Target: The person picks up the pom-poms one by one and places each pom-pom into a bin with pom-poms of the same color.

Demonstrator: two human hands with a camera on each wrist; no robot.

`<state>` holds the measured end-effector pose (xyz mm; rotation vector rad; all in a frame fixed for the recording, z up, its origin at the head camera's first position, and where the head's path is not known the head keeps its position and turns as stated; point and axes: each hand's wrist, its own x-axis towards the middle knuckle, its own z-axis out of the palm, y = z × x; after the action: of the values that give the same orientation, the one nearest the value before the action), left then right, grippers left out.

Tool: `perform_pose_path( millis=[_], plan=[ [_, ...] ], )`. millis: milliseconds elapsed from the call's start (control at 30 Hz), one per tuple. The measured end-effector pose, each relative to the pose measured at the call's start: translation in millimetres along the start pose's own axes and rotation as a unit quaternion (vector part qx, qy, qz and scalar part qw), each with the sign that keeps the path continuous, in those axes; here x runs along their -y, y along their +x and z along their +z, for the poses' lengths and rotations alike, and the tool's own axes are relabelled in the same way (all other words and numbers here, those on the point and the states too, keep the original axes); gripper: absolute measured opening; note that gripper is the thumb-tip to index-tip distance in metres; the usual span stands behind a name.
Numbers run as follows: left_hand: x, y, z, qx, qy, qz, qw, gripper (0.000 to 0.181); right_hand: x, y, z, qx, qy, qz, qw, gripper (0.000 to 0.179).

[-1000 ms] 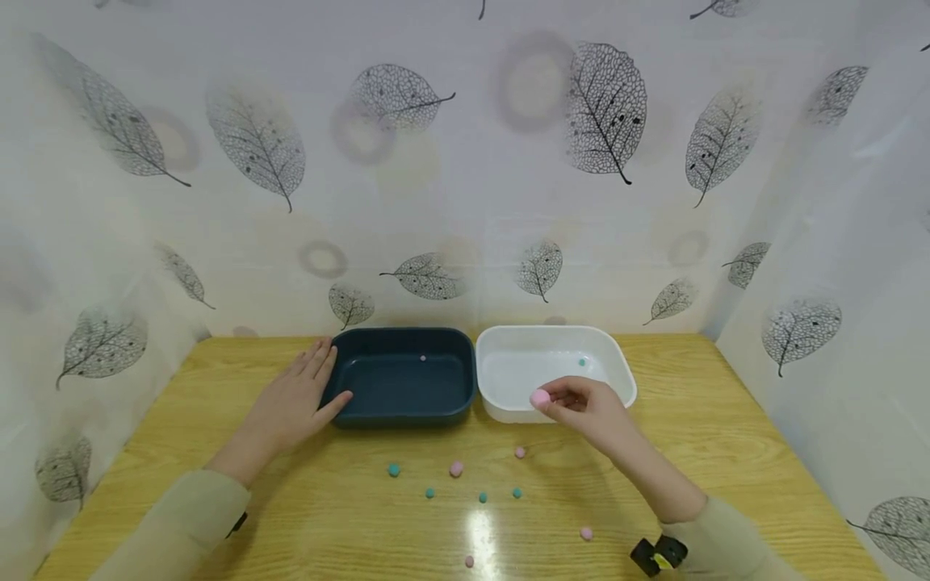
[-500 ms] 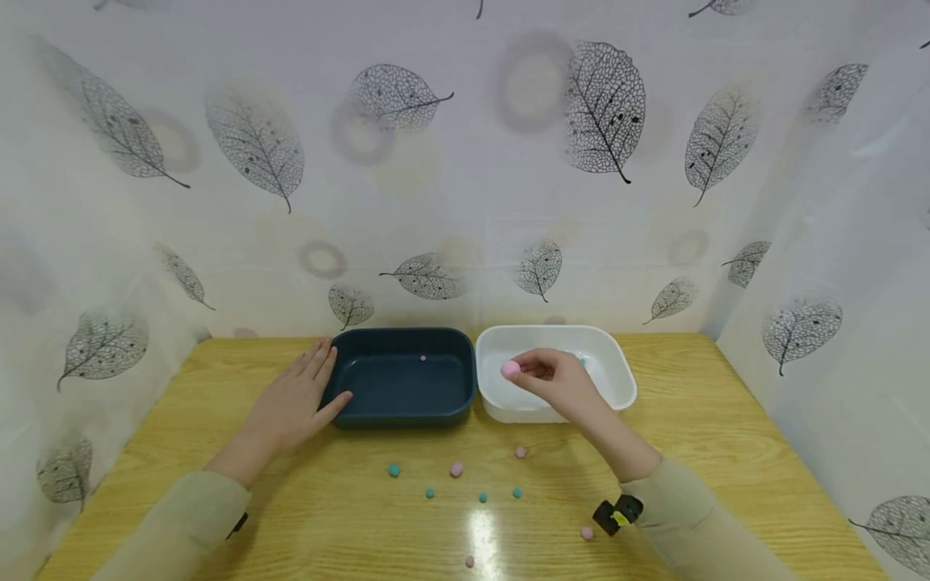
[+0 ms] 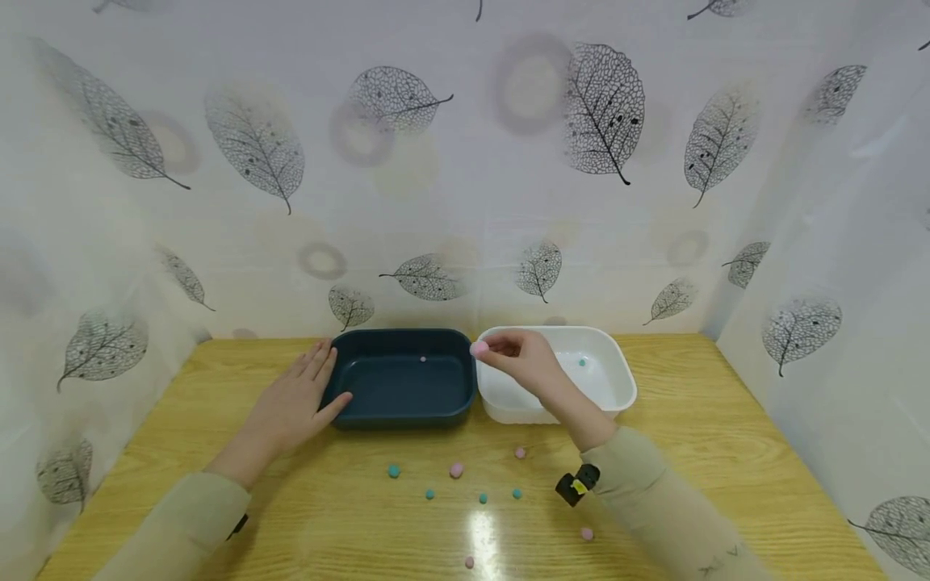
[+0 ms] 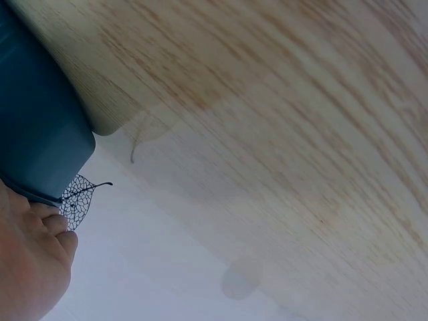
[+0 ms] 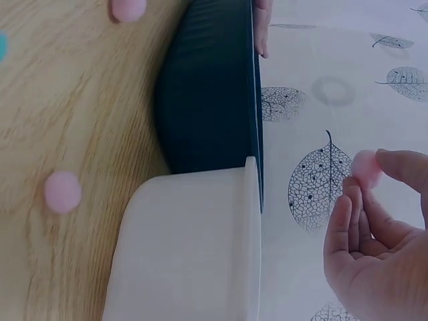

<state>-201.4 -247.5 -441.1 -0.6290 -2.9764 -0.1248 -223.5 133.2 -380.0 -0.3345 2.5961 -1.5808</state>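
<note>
My right hand [image 3: 526,361] pinches a pink pompom [image 5: 366,168] between thumb and fingertips. In the head view it hovers over the white basin [image 3: 617,387], the pompom at the seam where the two basins meet. My left hand [image 3: 294,403] rests on the left rim of the dark blue basin [image 3: 400,421], fingers straight along the outside and thumb over the edge. One small pink pompom [image 3: 423,359] shows inside the dark basin, and a teal pompom [image 3: 581,363] inside the white one.
Several pink and teal pompoms lie on the wooden table [image 3: 305,516] in front of the basins, among them a larger pink pompom [image 3: 456,470] and a teal pompom [image 3: 394,470]. A leaf-print curtain [image 3: 465,202] stands behind the basins and along both sides.
My right hand has moved left and slightly away from me across the white basin, carrying the pink pompom up to the dark basin's right edge. The left hand has stayed still.
</note>
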Motion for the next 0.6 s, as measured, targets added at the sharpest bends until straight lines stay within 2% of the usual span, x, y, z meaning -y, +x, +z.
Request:
perform_pose_path(
  millis=[600],
  plan=[
    [-2.1,-1.0,-3.5,0.007,-0.008,-0.007,0.9999,0.084,3.4,34.1,40.5,-0.009,0.030,0.031,0.9990,0.037]
  ],
)
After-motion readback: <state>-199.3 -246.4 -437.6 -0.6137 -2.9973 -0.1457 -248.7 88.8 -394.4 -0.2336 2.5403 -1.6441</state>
